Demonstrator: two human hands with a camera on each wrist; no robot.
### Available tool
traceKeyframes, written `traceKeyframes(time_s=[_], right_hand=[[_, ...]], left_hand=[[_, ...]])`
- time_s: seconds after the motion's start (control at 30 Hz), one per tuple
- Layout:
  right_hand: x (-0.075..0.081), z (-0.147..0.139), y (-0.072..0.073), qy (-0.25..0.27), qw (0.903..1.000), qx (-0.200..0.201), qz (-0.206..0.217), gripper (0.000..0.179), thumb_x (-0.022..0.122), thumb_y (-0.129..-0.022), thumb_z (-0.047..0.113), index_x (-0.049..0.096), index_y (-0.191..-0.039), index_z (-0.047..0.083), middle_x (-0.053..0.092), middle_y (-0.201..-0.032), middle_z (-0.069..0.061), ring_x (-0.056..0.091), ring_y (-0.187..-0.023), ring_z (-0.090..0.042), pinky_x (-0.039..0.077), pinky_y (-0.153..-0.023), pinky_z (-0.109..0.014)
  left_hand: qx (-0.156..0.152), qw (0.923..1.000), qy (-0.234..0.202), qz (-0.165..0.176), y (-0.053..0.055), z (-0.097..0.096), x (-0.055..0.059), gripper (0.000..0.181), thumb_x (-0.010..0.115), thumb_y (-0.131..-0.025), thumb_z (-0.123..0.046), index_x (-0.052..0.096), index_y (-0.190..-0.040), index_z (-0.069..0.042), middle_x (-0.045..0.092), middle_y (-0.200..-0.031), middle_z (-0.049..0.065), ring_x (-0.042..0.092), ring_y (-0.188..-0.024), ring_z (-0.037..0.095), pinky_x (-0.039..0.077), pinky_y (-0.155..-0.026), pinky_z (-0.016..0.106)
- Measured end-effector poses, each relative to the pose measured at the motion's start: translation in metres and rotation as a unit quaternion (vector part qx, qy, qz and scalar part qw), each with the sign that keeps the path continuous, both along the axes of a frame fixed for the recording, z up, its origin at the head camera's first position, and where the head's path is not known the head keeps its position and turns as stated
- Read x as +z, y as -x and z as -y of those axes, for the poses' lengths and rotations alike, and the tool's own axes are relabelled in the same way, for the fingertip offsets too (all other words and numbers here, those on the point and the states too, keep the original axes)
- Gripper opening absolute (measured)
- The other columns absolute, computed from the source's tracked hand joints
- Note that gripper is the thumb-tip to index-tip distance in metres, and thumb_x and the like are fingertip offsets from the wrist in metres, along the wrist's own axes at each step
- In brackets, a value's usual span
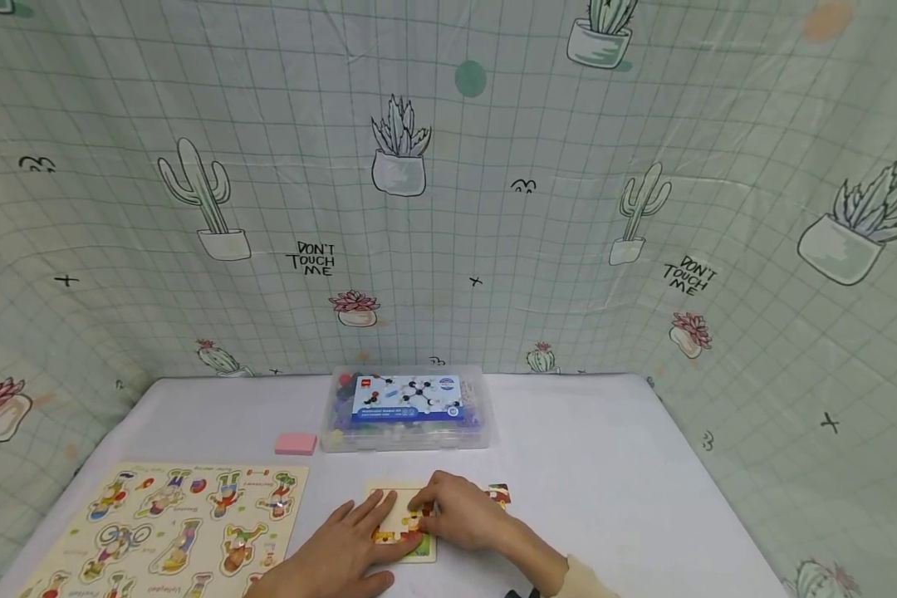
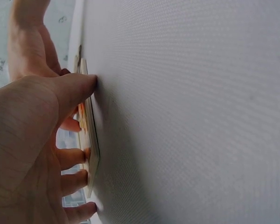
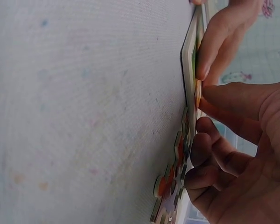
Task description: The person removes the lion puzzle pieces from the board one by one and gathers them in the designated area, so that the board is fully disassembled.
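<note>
A small wooden jigsaw board lies on the white table, with colourful pieces along its near side. My left hand rests on its left part, fingers spread and fairly straight. In the left wrist view, the left thumb reaches over the board's near edge. My right hand comes in from the right and pinches a yellow-orange puzzle piece between thumb and forefinger, low over the board. Its other fingers curl beside the board's right edge. Several loose puzzle pieces lie under and beside those fingers.
A large wooden puzzle board with sport figures covers the table's left. Behind stands a clear plastic molecular model kit box. A pink block lies left of that box. A patterned cloth hangs around the table's back and sides.
</note>
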State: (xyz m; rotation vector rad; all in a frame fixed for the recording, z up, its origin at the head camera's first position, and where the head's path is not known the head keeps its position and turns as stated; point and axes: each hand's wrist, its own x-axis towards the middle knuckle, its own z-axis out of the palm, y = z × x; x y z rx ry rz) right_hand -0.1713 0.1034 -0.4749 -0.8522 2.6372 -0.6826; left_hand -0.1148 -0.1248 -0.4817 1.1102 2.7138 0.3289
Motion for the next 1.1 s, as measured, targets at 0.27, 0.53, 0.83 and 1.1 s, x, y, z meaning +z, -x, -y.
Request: traceKeyframes(time_s=[0.27,0.53,0.83,1.1], right_hand=[[0.0013,0.0014,-0.0011,0.002,0.9999,-0.004,-0.009,0.020,0.075,-0.088,0.019,0.079,-0.107,0.022,0.058,-0.088,0.012,0.048,-0.073,-0.001,0.043,-0.069,-0.020],[0.0014,0.0019,-0.0019,0.008,0.9998,-0.009,-0.016,0.017,0.075,-0.087,0.018,0.079,-0.103,0.022,0.056,-0.090,0.012,0.049,-0.075,-0.001,0.044,-0.071,-0.021],[0.0012,0.0021,-0.0025,0.011,0.9998,-0.006,-0.017,0.016,0.074,-0.088,0.018,0.078,-0.104,0.021,0.056,-0.093,0.011,0.048,-0.076,-0.001,0.044,-0.071,-0.021],[0.0000,0.0028,-0.0028,0.007,0.9997,-0.006,-0.022,0.015,0.074,-0.089,0.018,0.077,-0.104,0.021,0.057,-0.095,0.011,0.050,-0.079,-0.001,0.046,-0.075,-0.022]], left_hand=[[-0.002,1.0000,-0.004,-0.001,0.0018,0.0011,-0.0047,0.050,0.045,-0.101,-0.056,0.043,-0.150,-0.047,0.038,-0.157,0.022,0.037,-0.143,0.044,0.040,-0.098,0.068],[0.000,1.0000,-0.003,0.002,0.0018,0.0005,-0.0038,0.050,0.046,-0.101,-0.056,0.044,-0.150,-0.047,0.037,-0.157,0.022,0.036,-0.144,0.043,0.040,-0.099,0.068],[-0.005,0.9999,-0.002,-0.010,0.0015,0.0003,-0.0038,0.050,0.045,-0.101,-0.056,0.044,-0.150,-0.045,0.039,-0.156,0.023,0.038,-0.143,0.044,0.042,-0.097,0.067],[0.007,0.9998,0.008,0.016,0.0008,-0.0015,-0.0008,0.051,0.051,-0.099,-0.053,0.044,-0.149,-0.047,0.036,-0.159,0.020,0.034,-0.146,0.042,0.039,-0.100,0.068]])
